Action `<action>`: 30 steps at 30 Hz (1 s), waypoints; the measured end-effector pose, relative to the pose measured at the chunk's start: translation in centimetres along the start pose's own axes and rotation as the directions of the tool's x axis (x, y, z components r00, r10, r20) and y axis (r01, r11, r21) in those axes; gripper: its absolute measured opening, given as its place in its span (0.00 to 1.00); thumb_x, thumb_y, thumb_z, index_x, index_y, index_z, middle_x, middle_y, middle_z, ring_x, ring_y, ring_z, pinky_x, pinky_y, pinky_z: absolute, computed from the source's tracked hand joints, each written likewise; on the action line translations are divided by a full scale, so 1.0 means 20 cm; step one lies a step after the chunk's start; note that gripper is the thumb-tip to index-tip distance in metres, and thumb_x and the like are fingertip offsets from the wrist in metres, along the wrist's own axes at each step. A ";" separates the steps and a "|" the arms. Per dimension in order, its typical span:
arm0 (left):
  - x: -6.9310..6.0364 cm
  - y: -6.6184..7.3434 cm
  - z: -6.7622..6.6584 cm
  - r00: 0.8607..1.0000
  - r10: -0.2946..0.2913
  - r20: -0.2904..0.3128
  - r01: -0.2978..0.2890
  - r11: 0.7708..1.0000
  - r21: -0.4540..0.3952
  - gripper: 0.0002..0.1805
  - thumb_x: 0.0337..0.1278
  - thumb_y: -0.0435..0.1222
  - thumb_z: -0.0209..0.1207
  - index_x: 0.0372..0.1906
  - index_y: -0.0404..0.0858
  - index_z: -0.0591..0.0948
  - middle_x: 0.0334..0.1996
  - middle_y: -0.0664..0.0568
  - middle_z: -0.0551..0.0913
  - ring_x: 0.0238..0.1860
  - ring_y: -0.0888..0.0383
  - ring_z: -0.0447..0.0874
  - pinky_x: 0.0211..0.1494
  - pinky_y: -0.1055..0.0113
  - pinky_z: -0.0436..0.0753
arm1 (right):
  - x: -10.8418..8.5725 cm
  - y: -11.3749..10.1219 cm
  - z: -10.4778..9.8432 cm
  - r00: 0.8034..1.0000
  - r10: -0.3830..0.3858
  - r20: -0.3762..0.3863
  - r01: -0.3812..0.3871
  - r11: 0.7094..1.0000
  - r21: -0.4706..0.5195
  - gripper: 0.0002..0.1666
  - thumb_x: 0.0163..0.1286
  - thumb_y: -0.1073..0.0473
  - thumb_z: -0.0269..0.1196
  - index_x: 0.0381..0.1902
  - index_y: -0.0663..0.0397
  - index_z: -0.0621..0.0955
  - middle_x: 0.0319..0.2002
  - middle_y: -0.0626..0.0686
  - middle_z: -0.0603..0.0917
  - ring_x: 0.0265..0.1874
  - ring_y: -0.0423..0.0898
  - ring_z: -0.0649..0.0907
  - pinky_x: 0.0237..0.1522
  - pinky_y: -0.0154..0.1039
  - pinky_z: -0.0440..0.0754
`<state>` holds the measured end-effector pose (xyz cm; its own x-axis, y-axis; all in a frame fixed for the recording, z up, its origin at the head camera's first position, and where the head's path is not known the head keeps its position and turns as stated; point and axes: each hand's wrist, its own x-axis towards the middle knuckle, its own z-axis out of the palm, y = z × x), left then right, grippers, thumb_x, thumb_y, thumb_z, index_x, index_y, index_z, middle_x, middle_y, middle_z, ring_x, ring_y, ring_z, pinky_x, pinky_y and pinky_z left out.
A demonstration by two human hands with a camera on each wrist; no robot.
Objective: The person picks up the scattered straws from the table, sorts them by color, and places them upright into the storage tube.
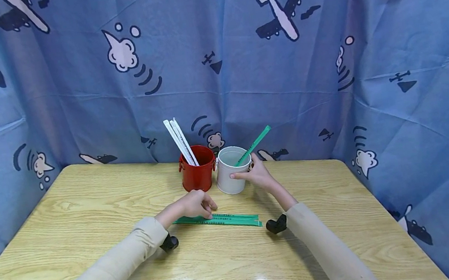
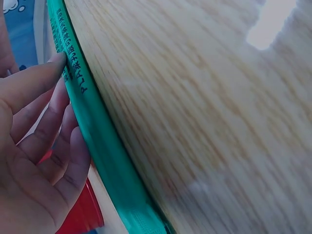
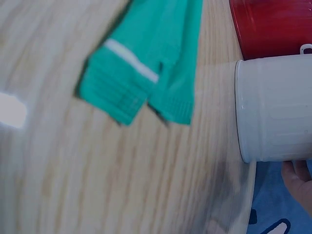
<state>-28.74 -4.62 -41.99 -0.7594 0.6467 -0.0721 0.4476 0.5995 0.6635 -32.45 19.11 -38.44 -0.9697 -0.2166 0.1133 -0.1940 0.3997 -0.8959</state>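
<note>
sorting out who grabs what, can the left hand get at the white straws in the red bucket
Likely yes: the white straws stick up from the red bucket, just beyond the left hand, nothing visible between, though it would probably have to release the green straw first.

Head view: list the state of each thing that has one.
Red bucket, upright, open-topped.
White bucket, upright, open-topped.
White straws, leaning in the red bucket.
Green straw, leaning in the white bucket.
Green straws on the table, lying flat.
Left hand, fingers curled on those green straws.
Right hand, holding the white bucket.
Curtain, hanging.
</note>
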 end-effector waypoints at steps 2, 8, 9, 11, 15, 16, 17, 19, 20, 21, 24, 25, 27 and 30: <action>0.00 0.00 0.00 1.000 -0.006 0.006 0.006 1.000 -0.001 0.13 0.51 0.29 0.67 0.44 0.32 0.85 0.32 0.49 0.87 0.31 0.66 0.79 0.39 0.75 0.78 | -0.01 -0.01 0.00 1.000 0.000 -0.001 0.000 1.000 -0.005 0.50 0.56 0.64 0.70 0.70 0.64 0.56 0.67 0.66 0.66 0.69 0.61 0.65 0.71 0.59 0.60; -0.01 0.01 0.00 0.999 -0.022 0.031 0.022 1.000 -0.005 0.11 0.52 0.28 0.64 0.42 0.33 0.86 0.32 0.50 0.88 0.30 0.68 0.77 0.35 0.77 0.76 | -0.01 -0.02 0.00 1.000 -0.008 0.001 0.008 1.000 0.009 0.50 0.56 0.64 0.70 0.70 0.64 0.56 0.67 0.66 0.66 0.68 0.61 0.65 0.71 0.59 0.59; 0.00 0.01 0.00 0.999 -0.026 0.035 0.026 1.000 -0.005 0.10 0.52 0.28 0.64 0.41 0.33 0.86 0.33 0.50 0.88 0.30 0.68 0.78 0.36 0.77 0.77 | -0.01 -0.01 0.00 1.000 -0.008 0.001 0.008 1.000 0.014 0.50 0.55 0.64 0.71 0.70 0.64 0.57 0.67 0.66 0.66 0.68 0.61 0.65 0.71 0.58 0.59; 0.00 0.01 0.00 0.999 -0.033 0.043 0.033 0.999 -0.003 0.09 0.53 0.28 0.64 0.40 0.34 0.87 0.34 0.50 0.88 0.32 0.67 0.79 0.37 0.77 0.78 | -0.01 -0.01 0.00 1.000 -0.010 0.001 0.010 1.000 0.022 0.50 0.54 0.64 0.72 0.70 0.64 0.58 0.67 0.66 0.67 0.68 0.60 0.65 0.71 0.57 0.59; 0.00 0.01 0.00 0.998 -0.048 0.042 0.048 0.999 -0.004 0.08 0.53 0.28 0.65 0.39 0.36 0.87 0.35 0.50 0.88 0.34 0.66 0.81 0.40 0.75 0.80 | -0.01 0.00 0.00 1.000 -0.015 0.001 0.015 0.999 0.029 0.50 0.54 0.64 0.72 0.70 0.63 0.58 0.67 0.65 0.67 0.69 0.60 0.65 0.71 0.57 0.59; 0.00 0.01 0.00 0.998 -0.049 0.041 0.049 0.999 -0.006 0.08 0.53 0.28 0.65 0.39 0.36 0.87 0.36 0.50 0.88 0.34 0.65 0.81 0.41 0.75 0.81 | -0.01 0.00 0.00 1.000 -0.015 0.001 0.015 0.999 0.029 0.50 0.54 0.64 0.72 0.70 0.63 0.58 0.67 0.65 0.67 0.69 0.60 0.65 0.71 0.57 0.59; -0.01 0.01 0.00 0.998 -0.044 0.039 0.044 0.999 -0.005 0.08 0.53 0.28 0.65 0.39 0.36 0.87 0.35 0.50 0.88 0.34 0.65 0.81 0.41 0.75 0.81 | 0.00 0.00 0.00 1.000 -0.016 0.002 0.015 0.999 0.029 0.50 0.54 0.64 0.72 0.70 0.64 0.58 0.67 0.65 0.67 0.69 0.60 0.65 0.71 0.57 0.59; -0.01 0.01 0.00 0.999 -0.033 0.035 0.033 0.999 -0.001 0.08 0.53 0.28 0.64 0.39 0.35 0.87 0.36 0.50 0.88 0.34 0.65 0.82 0.41 0.74 0.81 | 0.00 0.00 0.00 1.000 -0.014 0.001 0.014 0.999 0.029 0.50 0.54 0.64 0.72 0.69 0.64 0.58 0.67 0.65 0.67 0.68 0.60 0.65 0.71 0.57 0.59; -0.01 0.01 0.00 0.999 -0.026 0.035 0.026 1.000 0.001 0.08 0.53 0.28 0.64 0.39 0.35 0.87 0.36 0.50 0.88 0.35 0.65 0.82 0.41 0.74 0.81 | 0.00 0.00 0.00 1.000 -0.013 0.001 0.013 0.999 0.029 0.50 0.54 0.64 0.72 0.69 0.64 0.58 0.67 0.65 0.67 0.68 0.60 0.65 0.71 0.57 0.59; -0.01 0.01 0.00 0.999 -0.014 0.036 0.013 1.000 0.006 0.08 0.54 0.28 0.64 0.40 0.35 0.87 0.36 0.50 0.88 0.35 0.65 0.81 0.41 0.74 0.81 | -0.01 0.00 0.00 1.000 -0.011 0.001 0.011 0.999 0.030 0.50 0.54 0.64 0.72 0.69 0.64 0.58 0.67 0.65 0.67 0.68 0.60 0.66 0.71 0.57 0.60; -0.01 0.01 0.00 0.999 0.018 0.037 -0.019 1.000 0.015 0.08 0.55 0.28 0.63 0.40 0.35 0.87 0.36 0.50 0.88 0.34 0.66 0.81 0.41 0.75 0.80 | -0.01 0.00 0.00 1.000 -0.005 0.002 0.005 0.999 0.034 0.50 0.54 0.64 0.72 0.70 0.63 0.58 0.67 0.65 0.66 0.68 0.60 0.66 0.70 0.57 0.62; -0.01 0.01 -0.01 0.999 0.025 0.036 -0.025 1.000 0.016 0.08 0.55 0.29 0.63 0.40 0.35 0.87 0.35 0.50 0.88 0.34 0.66 0.80 0.40 0.75 0.80 | -0.01 0.00 0.00 1.000 -0.004 0.002 0.004 0.999 0.035 0.50 0.54 0.64 0.72 0.70 0.63 0.58 0.67 0.65 0.66 0.68 0.60 0.66 0.70 0.57 0.62; -0.02 0.01 -0.01 0.999 0.043 0.031 -0.043 0.999 0.024 0.08 0.55 0.29 0.62 0.40 0.35 0.86 0.34 0.50 0.87 0.33 0.66 0.79 0.39 0.76 0.79 | -0.01 0.00 0.00 1.000 -0.004 0.003 0.004 0.999 0.035 0.50 0.54 0.64 0.72 0.70 0.63 0.57 0.67 0.65 0.66 0.68 0.60 0.66 0.70 0.57 0.62; -0.02 0.02 -0.03 0.999 0.051 0.013 -0.051 0.998 0.027 0.08 0.56 0.29 0.61 0.41 0.35 0.86 0.32 0.51 0.87 0.32 0.66 0.77 0.38 0.76 0.78 | -0.01 0.00 0.00 1.000 -0.010 0.002 0.010 0.999 0.031 0.50 0.54 0.64 0.72 0.69 0.64 0.58 0.67 0.65 0.67 0.68 0.60 0.66 0.70 0.57 0.61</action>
<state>-28.57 -4.93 -41.22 -0.7293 0.6825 -0.0477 0.4988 0.5782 0.6457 -32.31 19.16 -38.44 -0.9674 -0.2226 0.1210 -0.1985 0.3694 -0.9078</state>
